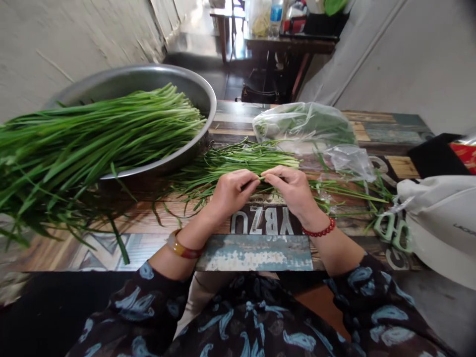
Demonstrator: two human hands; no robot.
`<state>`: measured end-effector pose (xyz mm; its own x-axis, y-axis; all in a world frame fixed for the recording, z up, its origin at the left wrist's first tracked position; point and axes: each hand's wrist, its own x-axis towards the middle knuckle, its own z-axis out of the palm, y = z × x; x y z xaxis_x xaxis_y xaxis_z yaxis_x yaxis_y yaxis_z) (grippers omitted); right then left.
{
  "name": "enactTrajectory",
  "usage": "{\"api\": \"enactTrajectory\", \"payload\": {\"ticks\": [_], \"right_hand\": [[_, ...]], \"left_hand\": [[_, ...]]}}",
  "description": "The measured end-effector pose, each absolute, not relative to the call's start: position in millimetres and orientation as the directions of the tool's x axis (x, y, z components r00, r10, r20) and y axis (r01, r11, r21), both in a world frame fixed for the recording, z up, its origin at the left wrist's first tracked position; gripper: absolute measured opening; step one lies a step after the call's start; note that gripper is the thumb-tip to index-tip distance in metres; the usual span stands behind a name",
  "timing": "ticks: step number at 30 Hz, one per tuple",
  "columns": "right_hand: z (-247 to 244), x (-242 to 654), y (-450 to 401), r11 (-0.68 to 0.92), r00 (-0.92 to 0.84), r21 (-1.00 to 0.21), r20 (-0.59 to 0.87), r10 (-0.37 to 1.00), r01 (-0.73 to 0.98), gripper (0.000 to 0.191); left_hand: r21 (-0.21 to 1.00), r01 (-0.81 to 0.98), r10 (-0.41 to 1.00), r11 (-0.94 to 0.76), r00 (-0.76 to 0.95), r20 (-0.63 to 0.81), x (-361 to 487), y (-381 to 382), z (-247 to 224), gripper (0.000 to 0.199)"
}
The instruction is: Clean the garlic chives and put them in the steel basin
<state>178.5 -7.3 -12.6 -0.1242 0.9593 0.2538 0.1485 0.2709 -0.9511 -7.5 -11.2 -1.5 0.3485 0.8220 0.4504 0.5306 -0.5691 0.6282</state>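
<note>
We pinch a green stem [262, 177] with our left hand [235, 191] and right hand [292, 189], fingertips closed; the stem pile [238, 161] lies just beyond them. Stems should be light, flexible, easily bruised: grip lightly at firmer, paler ends.

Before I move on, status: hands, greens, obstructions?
Left hand and right hand pinching green stem. Loose greens piled just beyond. Nothing visibly in the way.

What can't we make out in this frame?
Stalk: head view, mostly hidden by the fingers of left hand and right hand.
Steel basin, bottom: head view, covered by long green leaves.
Plastic bag, exact contents: head view, obscured by creased film.
White cap, far side: head view, cut off by right edge.
</note>
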Motion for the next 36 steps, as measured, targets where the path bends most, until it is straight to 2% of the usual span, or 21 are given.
{"api": "enactTrajectory", "payload": {"ticks": [2, 5, 9, 11, 13, 17, 19, 21, 25, 30, 34, 36], "right_hand": [[-14, 174, -10, 0.158, -0.086, -0.987, 0.155, 0.984, 0.028, 0.015], [-17, 174, -6, 0.072, -0.057, -0.995, 0.076, 0.995, -0.076, 0.019], [-18, 191, 7, 0.127, 0.107, -0.985, 0.115, 0.988, -0.114, 0.024], [-15, 200, 11, 0.199, 0.190, -0.978, 0.185, 0.964, -0.056, 0.023], [-8, 205, 9, 0.294, 0.172, -0.952, 0.304, 0.937, 0.083, 0.022], [3, 199, 0, 0.541, -0.133, -0.739, 0.537, 0.833, 0.402, 0.012], [4, 194, -1, 0.606, -0.246, -0.648, 0.564, 0.789, 0.461, 0.014], [2, 191, -2, 0.626, -0.279, -0.619, 0.569, 0.774, 0.475, 0.007], [-5, 186, -3, 0.580, -0.203, -0.727, 0.546, 0.813, 0.369, 0.010], [-18, 176, -6, 0.369, -0.112, -0.919, 0.356, 0.928, 0.137, 0.014], [-22, 182, 0, 0.237, 0.002, -0.972, 0.237, 0.972, 0.011, 0.020], [-14, 194, 4, 0.233, 0.075, -0.972, 0.230, 0.970, -0.035, 0.019]], "left_hand": [[0.537, 0.571, 0.779, -0.620, 0.371, 0.506, -7, -13, -3, 0.022], [0.433, 0.625, 0.739, -0.650, 0.385, 0.553, -7, -15, -5, 0.026], [0.406, 0.652, 0.732, -0.640, 0.358, 0.579, -10, -14, -6, 0.028], [0.415, 0.649, 0.734, -0.638, 0.349, 0.583, -11, -13, -6, 0.026], [0.415, 0.641, 0.730, -0.645, 0.358, 0.582, -12, -13, -5, 0.025], [0.416, 0.629, 0.724, -0.656, 0.370, 0.582, -11, -14, -5, 0.024], [0.441, 0.616, 0.735, -0.652, 0.374, 0.565, -10, -14, -5, 0.022], [0.492, 0.592, 0.758, -0.638, 0.371, 0.537, -9, -14, -4, 0.021], [0.630, 0.530, 0.823, -0.567, 0.332, 0.461, -6, -14, 0, 0.021], [0.753, 0.481, 0.890, -0.450, 0.310, 0.334, -4, -13, 4, 0.025], [0.788, 0.451, 0.904, -0.418, 0.292, 0.313, -5, -11, 3, 0.025], [0.795, 0.453, 0.913, -0.403, 0.261, 0.314, -8, -9, 3, 0.025]]}}
